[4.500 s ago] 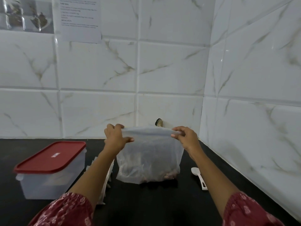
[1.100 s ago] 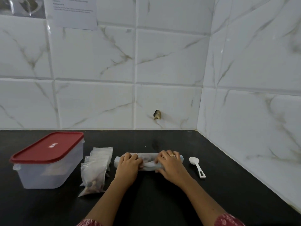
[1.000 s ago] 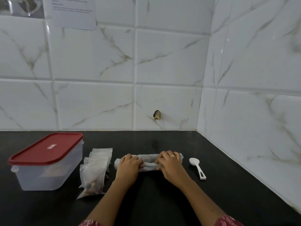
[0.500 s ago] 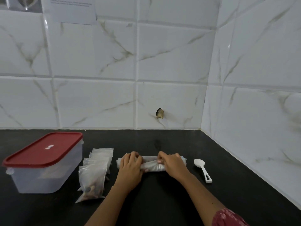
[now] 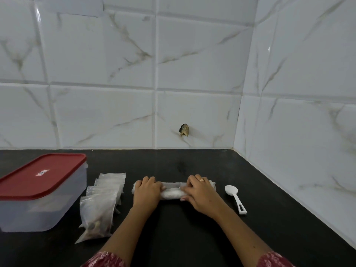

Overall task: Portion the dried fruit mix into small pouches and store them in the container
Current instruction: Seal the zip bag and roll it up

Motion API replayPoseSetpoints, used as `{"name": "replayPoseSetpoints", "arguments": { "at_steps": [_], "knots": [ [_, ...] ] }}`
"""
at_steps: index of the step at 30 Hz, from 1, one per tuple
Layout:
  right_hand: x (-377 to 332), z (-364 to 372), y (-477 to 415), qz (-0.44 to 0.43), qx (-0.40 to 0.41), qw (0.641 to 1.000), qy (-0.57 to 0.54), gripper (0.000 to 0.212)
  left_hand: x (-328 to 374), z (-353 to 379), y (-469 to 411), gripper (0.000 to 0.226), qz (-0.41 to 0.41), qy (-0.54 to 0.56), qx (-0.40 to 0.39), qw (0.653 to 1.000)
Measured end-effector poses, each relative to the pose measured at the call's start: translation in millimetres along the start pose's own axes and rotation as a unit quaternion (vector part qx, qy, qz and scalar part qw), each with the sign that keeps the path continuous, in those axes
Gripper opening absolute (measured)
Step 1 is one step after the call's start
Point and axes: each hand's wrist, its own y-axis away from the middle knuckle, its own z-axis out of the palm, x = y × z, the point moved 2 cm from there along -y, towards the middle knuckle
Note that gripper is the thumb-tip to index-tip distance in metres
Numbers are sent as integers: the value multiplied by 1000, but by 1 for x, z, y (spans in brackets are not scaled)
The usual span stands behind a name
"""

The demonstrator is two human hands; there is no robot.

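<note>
The left hand point(image 5: 147, 193) and right hand point(image 5: 200, 195) both grip a rolled-up translucent plastic bag point(image 5: 171, 194) lying on the black countertop point(image 5: 192, 237).

rolled bag point(image 5: 171, 193): translucent, lying crosswise | small pouches point(image 5: 100, 205): clear, overlapping, just left of it | container point(image 5: 38, 199): red-lidded, closed, leftmost

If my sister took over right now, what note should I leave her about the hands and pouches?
Left hand and right hand each grip the rolled-up bag on the counter.
Small pouches lie piled between the bag and the container; the front one shows fruit mix.
Spoon lies right of the bag.
Done: bag rolled up, pouches seemingly filled.
Left: take off the red lid, put the pouches in, close it.
</note>
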Motion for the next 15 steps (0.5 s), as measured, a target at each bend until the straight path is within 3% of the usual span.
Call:
{"name": "replayPoseSetpoints", "arguments": {
  "at_steps": [4, 9, 15],
  "knots": [
    [2, 6, -6, -6, 20, 1000, 10, 30, -1, -7, -3, 23, -60, 74, 31, 995],
    [1, 0, -14, 13, -3, 997, -72, 30, 2, -9, 3, 36, -156, 163, 147, 963],
    [2, -6, -25, 93, -42, 991, -88, 26, 4, 8, -1, 41, -107, 147, 33, 983]
  ]
}}
